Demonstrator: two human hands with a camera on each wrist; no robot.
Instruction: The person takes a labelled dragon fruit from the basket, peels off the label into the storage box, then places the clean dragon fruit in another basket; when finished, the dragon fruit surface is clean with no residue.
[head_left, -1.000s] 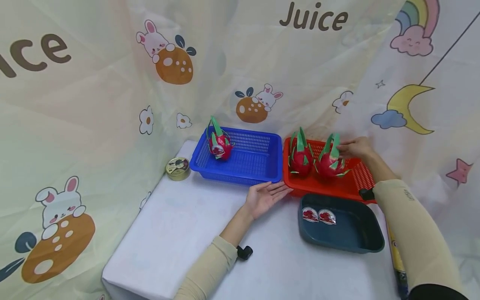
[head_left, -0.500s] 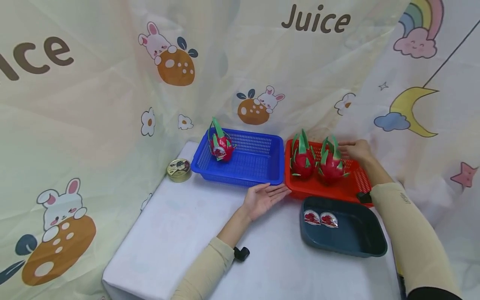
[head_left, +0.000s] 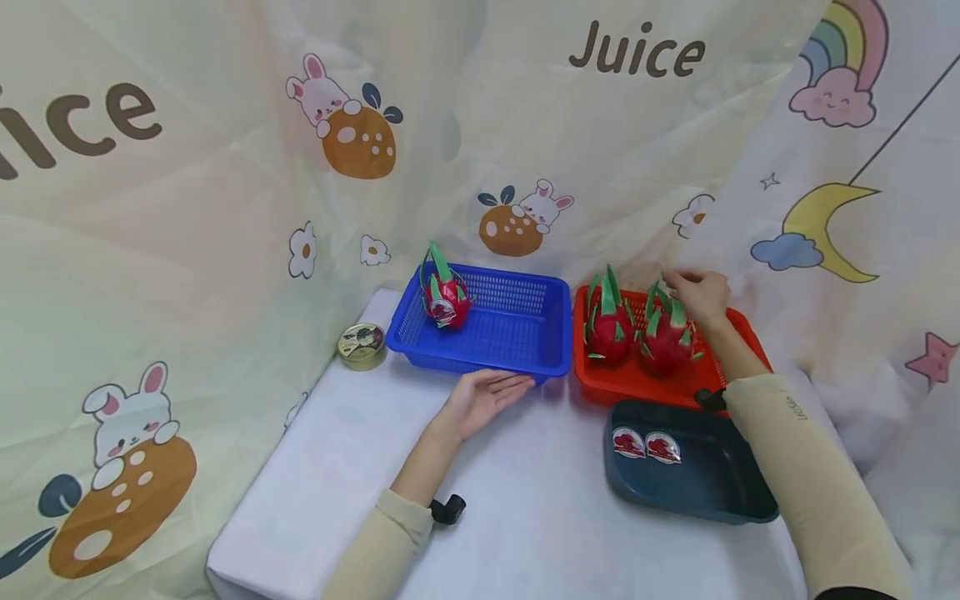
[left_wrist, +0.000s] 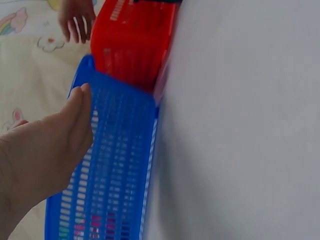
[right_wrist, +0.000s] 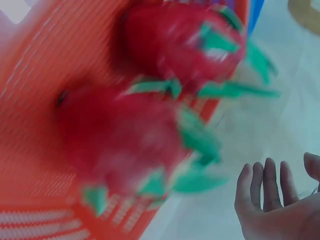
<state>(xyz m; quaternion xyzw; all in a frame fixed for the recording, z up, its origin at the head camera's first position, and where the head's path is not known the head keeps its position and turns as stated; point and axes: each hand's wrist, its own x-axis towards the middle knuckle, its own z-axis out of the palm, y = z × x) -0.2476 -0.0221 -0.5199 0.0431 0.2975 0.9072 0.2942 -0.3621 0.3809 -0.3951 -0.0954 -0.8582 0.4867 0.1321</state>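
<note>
While the right hand (head_left: 699,293) hangs behind the right fruit (head_left: 667,346), its fingers are loosely extended and grip nothing; the right wrist view shows them apart from the leaves. The left hand (head_left: 480,404), palm up and fingers straight, holds nothing either; whether it touches the front of the blue basket (head_left: 517,342), I cannot tell. The right fruit sits close beside the left fruit (head_left: 609,333) in the red basket (head_left: 618,390), towards the bench's (head_left: 540,500) back right corner. A low sweep of the right hand could snag the leaves and tip one fruit into the other. The right sleeve (head_left: 802,467) crosses the tub (head_left: 690,493) by the right edge; a dropped elbow might shove it. Near the back left corner are a third fruit (head_left: 447,302), in the blue basket, and a tin (head_left: 362,343).
</note>
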